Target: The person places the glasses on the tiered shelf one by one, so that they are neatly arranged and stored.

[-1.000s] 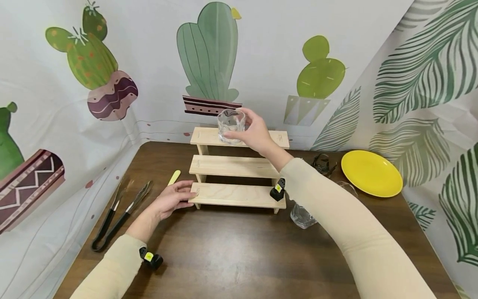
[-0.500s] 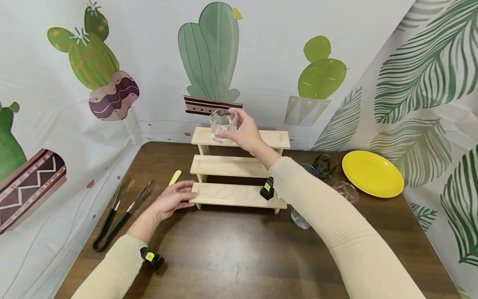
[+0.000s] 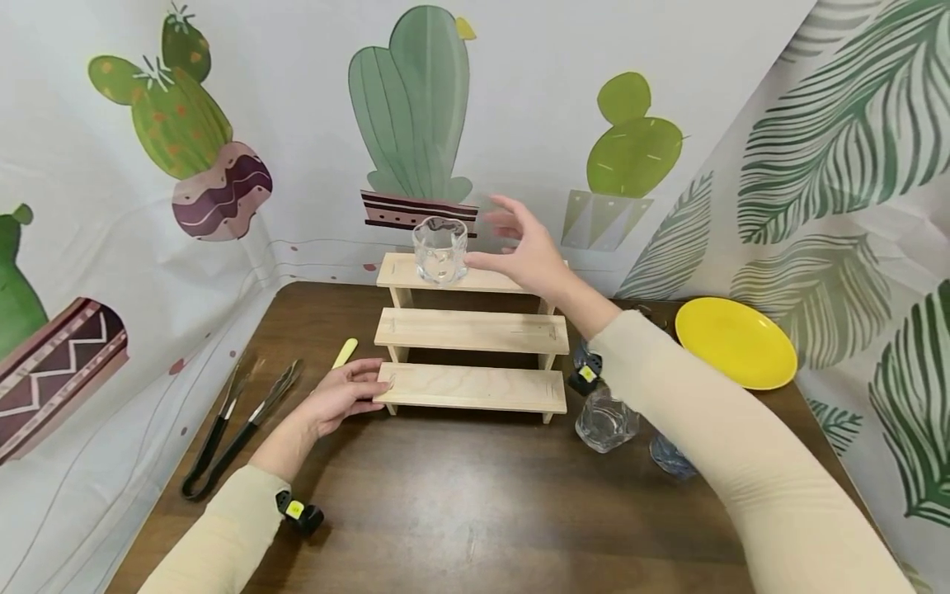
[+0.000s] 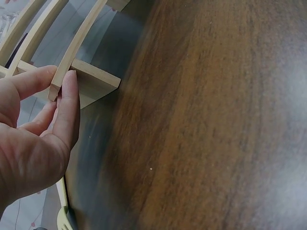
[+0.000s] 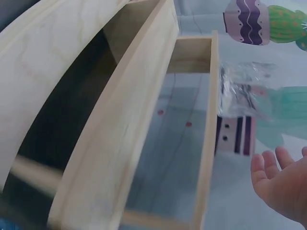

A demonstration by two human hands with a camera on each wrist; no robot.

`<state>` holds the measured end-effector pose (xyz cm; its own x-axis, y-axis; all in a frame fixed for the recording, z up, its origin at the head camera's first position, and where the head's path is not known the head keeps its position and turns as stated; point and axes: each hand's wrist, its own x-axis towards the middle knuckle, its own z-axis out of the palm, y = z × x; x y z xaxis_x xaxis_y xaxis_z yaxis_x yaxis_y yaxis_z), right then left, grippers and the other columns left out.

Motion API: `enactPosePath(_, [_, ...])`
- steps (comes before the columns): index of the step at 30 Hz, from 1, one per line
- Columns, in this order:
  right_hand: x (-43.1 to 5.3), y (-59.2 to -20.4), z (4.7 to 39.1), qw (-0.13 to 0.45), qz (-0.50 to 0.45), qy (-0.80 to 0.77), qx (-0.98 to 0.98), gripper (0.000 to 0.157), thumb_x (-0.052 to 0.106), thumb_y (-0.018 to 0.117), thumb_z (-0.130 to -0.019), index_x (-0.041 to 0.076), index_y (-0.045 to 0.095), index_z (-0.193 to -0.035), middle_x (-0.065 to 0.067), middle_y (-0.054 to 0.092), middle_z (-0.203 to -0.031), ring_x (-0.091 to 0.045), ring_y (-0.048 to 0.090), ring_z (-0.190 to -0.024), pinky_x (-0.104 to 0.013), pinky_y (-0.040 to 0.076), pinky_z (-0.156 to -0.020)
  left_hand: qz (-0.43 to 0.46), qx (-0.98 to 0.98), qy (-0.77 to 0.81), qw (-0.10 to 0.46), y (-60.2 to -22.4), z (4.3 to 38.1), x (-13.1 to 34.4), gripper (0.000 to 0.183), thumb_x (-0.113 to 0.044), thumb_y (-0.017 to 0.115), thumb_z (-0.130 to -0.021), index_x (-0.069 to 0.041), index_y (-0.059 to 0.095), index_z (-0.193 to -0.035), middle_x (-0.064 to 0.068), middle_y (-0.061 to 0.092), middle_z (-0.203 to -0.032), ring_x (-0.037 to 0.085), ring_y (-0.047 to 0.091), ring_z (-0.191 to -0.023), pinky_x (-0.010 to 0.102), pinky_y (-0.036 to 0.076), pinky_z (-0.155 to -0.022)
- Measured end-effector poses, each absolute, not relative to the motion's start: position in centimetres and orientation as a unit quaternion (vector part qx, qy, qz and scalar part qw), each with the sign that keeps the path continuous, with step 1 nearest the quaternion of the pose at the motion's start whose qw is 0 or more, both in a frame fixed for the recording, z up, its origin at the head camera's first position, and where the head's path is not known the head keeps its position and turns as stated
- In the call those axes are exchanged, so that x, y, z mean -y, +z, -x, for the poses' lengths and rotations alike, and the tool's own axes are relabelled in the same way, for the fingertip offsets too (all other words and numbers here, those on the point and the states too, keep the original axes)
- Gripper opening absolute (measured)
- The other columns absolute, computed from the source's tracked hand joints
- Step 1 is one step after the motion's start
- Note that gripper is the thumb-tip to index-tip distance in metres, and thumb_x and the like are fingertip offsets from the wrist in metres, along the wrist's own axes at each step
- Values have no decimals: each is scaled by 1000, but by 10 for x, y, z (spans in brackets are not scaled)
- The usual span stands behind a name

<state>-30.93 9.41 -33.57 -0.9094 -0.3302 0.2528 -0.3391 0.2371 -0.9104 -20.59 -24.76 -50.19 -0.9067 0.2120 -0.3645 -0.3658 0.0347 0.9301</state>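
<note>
One glass (image 3: 440,252) atop three-tier rack (image 3: 467,329); left hand (image 3: 344,398) gripping rack.

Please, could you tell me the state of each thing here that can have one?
Wooden rack: upright, on its legs
Left hand: pinching the rack's lowest tier at its left end
Right hand: fingers spread, gripping nothing
Top-tier glass: upright
Clear glass beside the rack: upright
Bluish glass: partly hidden by the right sleeve
Tongs: lying, arms apart
Yellow plate: face up
</note>
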Motion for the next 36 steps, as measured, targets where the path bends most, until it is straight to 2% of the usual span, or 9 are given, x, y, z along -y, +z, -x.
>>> enactPosePath(6, [-151,-332,285,17,-243,557,794,92,13,88,-85,16,36,-161,-10,53,-149,-27,52,-133,-52,44,-111,62,-687,693,210,-503,207,248,69,-2,72,-96,4,37,-154,20,57,-131,21,69,-97,33,62,-82])
enactPosePath(10, [-190,-333,267,22,-234,538,809,89,9,86,-86,17,37,-160,-11,54,-150,-29,52,-134,-51,44,-111,63,-687,694,206,-504,206,249,69,-2,72,-95,4,37,-154,21,57,-131,21,69,-97,33,62,-81])
enactPosePath(14, [-230,-338,244,42,-233,520,821,86,0,82,-88,15,38,-160,-12,55,-148,-28,54,-132,-36,48,-107,61,-688,693,206,-504,206,249,68,-2,72,-96,4,37,-154,21,56,-133,21,69,-98,33,62,-82])
enactPosePath(17, [-259,-346,225,55,-240,519,819,84,-8,78,-88,14,39,-159,-6,58,-146,-21,56,-129,-24,49,-101,59,-691,691,206,-504,206,248,67,-2,71,-96,4,37,-154,22,55,-133,20,69,-98,33,61,-82])
enactPosePath(21, [-296,-362,203,67,-246,541,802,82,-19,72,-86,9,41,-157,0,60,-142,-16,57,-126,-20,48,-99,59,-691,690,206,-504,206,247,67,-2,71,-97,4,36,-154,21,56,-132,20,69,-98,33,61,-82])
enactPosePath(24, [-318,-378,187,80,-241,546,798,82,-25,70,-83,3,42,-155,-1,61,-139,-14,58,-125,-18,48,-99,53,-692,689,209,-504,206,246,69,-3,71,-98,5,34,-155,21,56,-132,19,68,-98,33,61,-83])
enactPosePath(33, [-358,-443,137,113,-176,501,840,82,-27,75,-76,-5,46,-149,5,64,-126,-10,60,-117,-13,49,-94,48,-691,691,205,-504,205,249,70,-4,71,-97,6,34,-156,19,57,-131,18,68,-97,31,61,-81])
enactPosePath(36, [-364,-462,124,120,-163,500,842,81,-27,77,-74,-6,47,-147,3,65,-125,-10,62,-115,-13,51,-92,47,-691,691,205,-504,205,249,69,-4,71,-98,6,34,-156,19,57,-130,18,68,-97,31,61,-81])
